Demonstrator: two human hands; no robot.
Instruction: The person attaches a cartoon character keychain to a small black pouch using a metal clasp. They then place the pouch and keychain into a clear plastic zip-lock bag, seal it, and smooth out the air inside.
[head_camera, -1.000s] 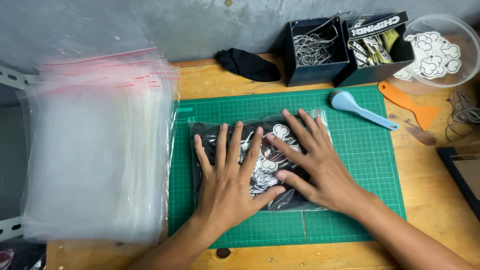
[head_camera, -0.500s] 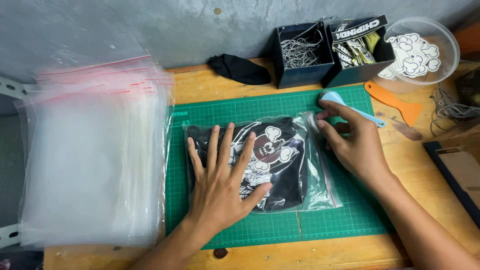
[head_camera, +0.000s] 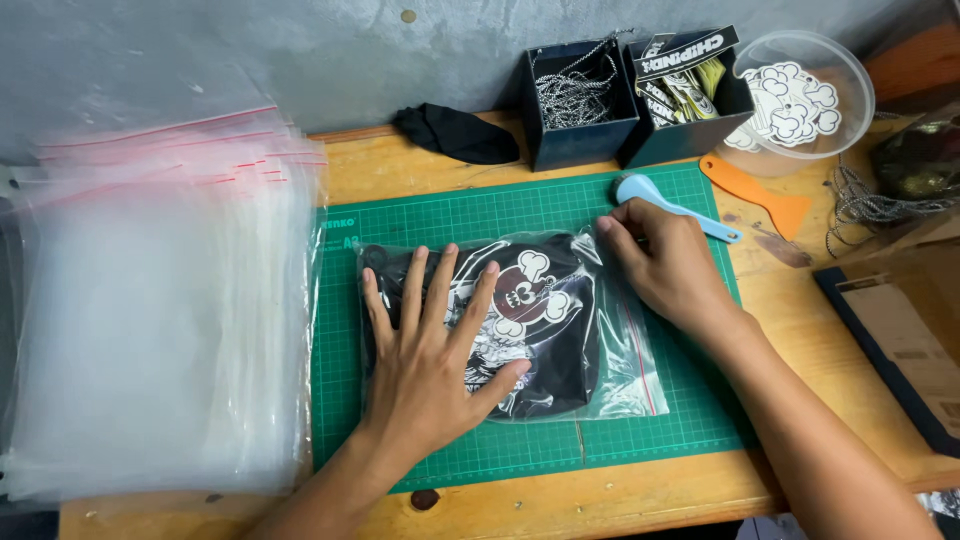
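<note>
Left hand (head_camera: 435, 365) is kept flat, fingers spread, pressing the bagged black garment (head_camera: 510, 325) onto the green cutting mat (head_camera: 680, 420); nothing is gripped. Right hand (head_camera: 665, 265) has been shifted off the garment to the clear zip bag (head_camera: 625, 375)'s open right end since a second ago; fingertips are curled at the top corner, pinch not confirmable. Sealing stage is suggested. Blue spoon (head_camera: 670, 205) is left just beyond, untouched.

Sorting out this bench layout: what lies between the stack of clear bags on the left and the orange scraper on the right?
In the head view, the green cutting mat lies there, bearing the bagged black garment under both hands, plus a blue spoon.
</note>
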